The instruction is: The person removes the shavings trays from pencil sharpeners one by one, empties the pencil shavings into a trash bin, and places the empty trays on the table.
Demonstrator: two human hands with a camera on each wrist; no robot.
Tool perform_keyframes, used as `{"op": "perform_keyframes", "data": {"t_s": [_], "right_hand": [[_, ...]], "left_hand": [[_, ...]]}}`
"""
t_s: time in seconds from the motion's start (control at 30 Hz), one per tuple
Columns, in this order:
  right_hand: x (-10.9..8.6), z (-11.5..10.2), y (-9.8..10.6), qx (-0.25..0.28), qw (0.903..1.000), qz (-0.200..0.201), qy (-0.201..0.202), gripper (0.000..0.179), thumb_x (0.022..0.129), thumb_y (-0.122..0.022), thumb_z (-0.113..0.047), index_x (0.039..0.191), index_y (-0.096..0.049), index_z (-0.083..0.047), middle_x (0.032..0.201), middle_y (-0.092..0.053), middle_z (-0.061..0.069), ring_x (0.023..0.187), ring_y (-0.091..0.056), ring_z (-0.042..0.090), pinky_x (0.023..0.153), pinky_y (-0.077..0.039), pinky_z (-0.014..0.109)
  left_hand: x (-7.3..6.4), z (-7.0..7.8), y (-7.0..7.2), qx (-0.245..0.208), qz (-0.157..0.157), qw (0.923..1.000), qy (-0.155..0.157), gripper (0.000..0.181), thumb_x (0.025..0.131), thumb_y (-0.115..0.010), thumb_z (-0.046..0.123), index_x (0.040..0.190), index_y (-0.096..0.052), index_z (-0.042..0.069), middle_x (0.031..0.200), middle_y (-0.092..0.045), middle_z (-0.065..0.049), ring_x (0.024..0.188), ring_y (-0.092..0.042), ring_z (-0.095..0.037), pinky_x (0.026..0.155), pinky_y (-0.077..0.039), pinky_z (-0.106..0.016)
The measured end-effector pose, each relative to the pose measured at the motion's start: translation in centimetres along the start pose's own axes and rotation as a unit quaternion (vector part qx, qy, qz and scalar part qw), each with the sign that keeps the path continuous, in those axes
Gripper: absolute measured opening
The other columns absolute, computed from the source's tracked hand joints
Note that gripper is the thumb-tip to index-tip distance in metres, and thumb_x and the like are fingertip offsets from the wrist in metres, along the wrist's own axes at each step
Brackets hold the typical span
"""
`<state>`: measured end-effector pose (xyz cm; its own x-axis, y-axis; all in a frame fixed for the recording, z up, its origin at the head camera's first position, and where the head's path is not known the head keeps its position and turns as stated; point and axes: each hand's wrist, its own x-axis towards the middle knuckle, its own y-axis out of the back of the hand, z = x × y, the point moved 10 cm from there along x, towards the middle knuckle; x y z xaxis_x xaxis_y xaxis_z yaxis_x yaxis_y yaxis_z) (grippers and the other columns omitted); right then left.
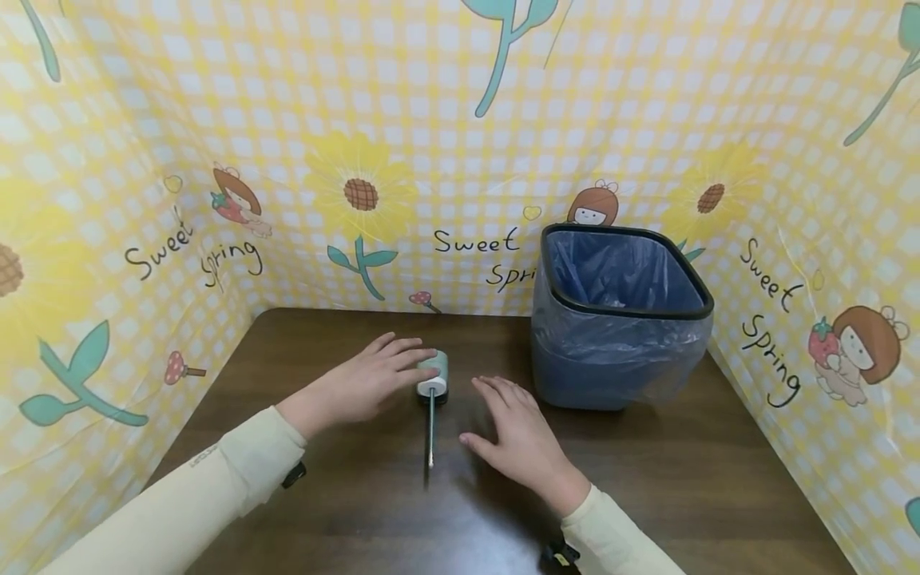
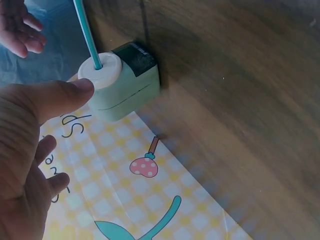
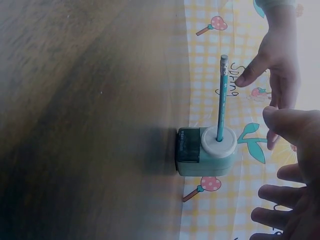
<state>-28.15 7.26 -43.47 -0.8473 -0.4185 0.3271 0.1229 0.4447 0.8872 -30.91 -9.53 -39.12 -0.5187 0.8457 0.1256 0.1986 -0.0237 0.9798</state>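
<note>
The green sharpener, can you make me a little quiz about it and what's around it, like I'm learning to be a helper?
1. What sticks out of the green sharpener?
2. True or false: the right hand is holding nothing.
3. In the head view, where is the blue bin?
A) left of the sharpener
B) right of the sharpener
C) on top of the sharpener

Key:
1. A pencil
2. True
3. B
</note>
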Motion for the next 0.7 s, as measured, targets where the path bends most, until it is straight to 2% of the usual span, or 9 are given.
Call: {"op": "perform_keyframes", "data": {"t_s": [0.33,0.7], "right_hand": [[0.0,0.1,0.0,0.0,1.0,0.008,0.0,0.08,0.09,-0.072,-0.057,0.154,-0.045,-0.017,0.152,-0.051,0.003,0.143,-0.045,0.025,0.118,-0.034,0.05],[-0.3,-0.4,-0.9,-0.035,0.9992,-0.002,0.019,0.078,0.089,-0.074,-0.054,0.151,-0.048,-0.015,0.149,-0.053,0.005,0.139,-0.049,0.025,0.116,-0.037,0.049]], "left_hand": [[1.5,-0.5,-0.6,0.001,-0.018,0.9997,-0.018,0.071,0.086,-0.075,-0.006,0.148,-0.054,0.021,0.159,-0.044,-0.005,0.15,-0.035,-0.033,0.119,-0.028,-0.061],[2.2,-0.4,-1.4,0.001,-0.031,0.9992,-0.025,0.07,0.086,-0.075,-0.008,0.147,-0.054,0.022,0.157,-0.047,-0.005,0.146,-0.04,-0.033,0.118,-0.031,-0.061]]}}
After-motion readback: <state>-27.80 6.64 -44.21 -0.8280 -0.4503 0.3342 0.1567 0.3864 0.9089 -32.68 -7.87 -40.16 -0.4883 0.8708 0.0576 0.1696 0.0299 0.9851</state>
